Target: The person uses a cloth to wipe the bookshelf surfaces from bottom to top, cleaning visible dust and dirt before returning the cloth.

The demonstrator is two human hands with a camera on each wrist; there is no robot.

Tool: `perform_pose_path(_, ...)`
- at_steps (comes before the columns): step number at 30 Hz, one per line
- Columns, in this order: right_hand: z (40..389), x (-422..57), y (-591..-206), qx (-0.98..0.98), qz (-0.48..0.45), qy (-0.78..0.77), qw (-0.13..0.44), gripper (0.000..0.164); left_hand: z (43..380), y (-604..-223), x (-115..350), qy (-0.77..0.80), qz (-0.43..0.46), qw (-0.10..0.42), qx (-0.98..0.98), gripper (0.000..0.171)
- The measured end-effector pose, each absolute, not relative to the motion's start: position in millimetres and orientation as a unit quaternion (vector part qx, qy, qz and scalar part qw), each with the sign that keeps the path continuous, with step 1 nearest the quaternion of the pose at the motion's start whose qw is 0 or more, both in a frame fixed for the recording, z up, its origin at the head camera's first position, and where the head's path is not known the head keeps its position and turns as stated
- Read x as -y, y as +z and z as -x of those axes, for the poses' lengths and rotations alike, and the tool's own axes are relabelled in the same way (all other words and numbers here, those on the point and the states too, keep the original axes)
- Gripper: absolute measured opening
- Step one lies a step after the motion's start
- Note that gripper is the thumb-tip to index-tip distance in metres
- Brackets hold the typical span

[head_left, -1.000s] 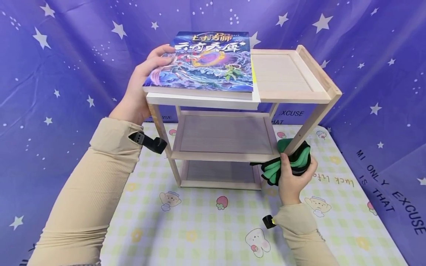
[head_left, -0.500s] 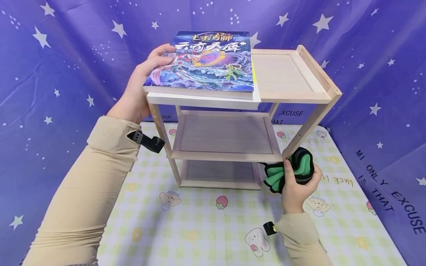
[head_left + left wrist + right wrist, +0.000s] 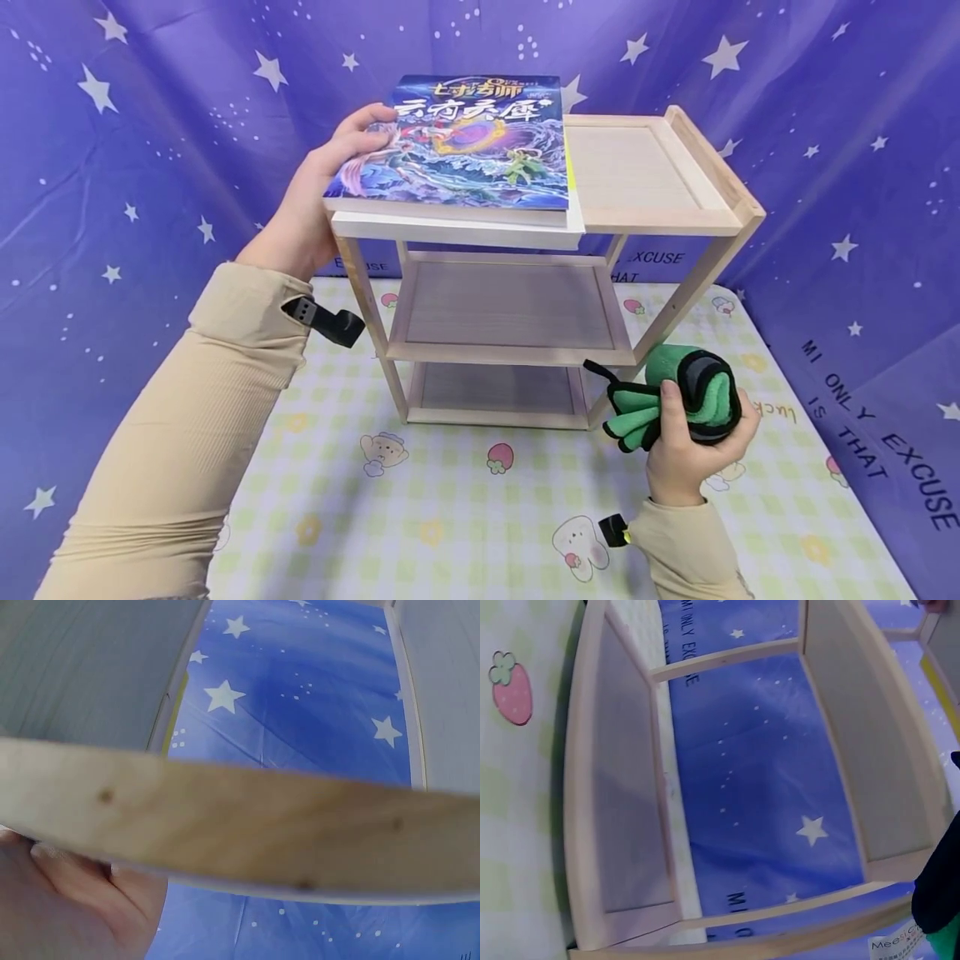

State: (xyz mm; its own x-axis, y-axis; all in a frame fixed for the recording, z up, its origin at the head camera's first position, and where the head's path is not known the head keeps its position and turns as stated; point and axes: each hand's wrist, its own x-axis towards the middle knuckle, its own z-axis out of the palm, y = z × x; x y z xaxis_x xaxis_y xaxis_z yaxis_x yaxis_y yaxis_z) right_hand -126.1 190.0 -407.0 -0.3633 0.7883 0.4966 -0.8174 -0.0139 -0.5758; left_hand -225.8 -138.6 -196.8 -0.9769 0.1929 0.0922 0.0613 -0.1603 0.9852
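A small three-tier wooden shelf [image 3: 517, 354] stands on the table. A blue illustrated book [image 3: 465, 158] lies flat on its top tier at the left, above a second, white-edged book [image 3: 453, 228]. My left hand [image 3: 311, 187] grips the top tier's left end, and its upper fingers rest on the blue book's cover. In the left wrist view this hand [image 3: 82, 904] is partly behind a wooden upright [image 3: 247, 821]. With my right hand [image 3: 686, 458] I hold a bunched green cloth [image 3: 663, 367] with black edging, just right of the shelf's front leg. A dark and green bit of the cloth [image 3: 937, 900] edges into the right wrist view.
A checked tablecloth [image 3: 420, 487] with cartoon prints covers the table. Purple star-patterned curtains [image 3: 187, 83] hang close behind and at both sides. A printed label [image 3: 892, 945] shows near the wood in the right wrist view.
My right hand has moved the green cloth right and toward me, away from the shelf's front leg. The left hand and the books stay in place.
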Motion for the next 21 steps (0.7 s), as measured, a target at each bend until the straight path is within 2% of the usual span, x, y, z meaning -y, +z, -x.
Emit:
perform_pose_path(13,125.2,-174.5,-382.7,0.454,-0.06,0.667,0.588,0.039,225.0,-195.8,140.0,0.733,-0.094,0.046,-0.672,0.035)
perform_pose_path(21,132.8,-160.9,-375.3,0.5,-0.098,0.663,0.549,0.051,223.8,-195.5,141.4,0.724,-0.095,0.045,-0.682,0.036)
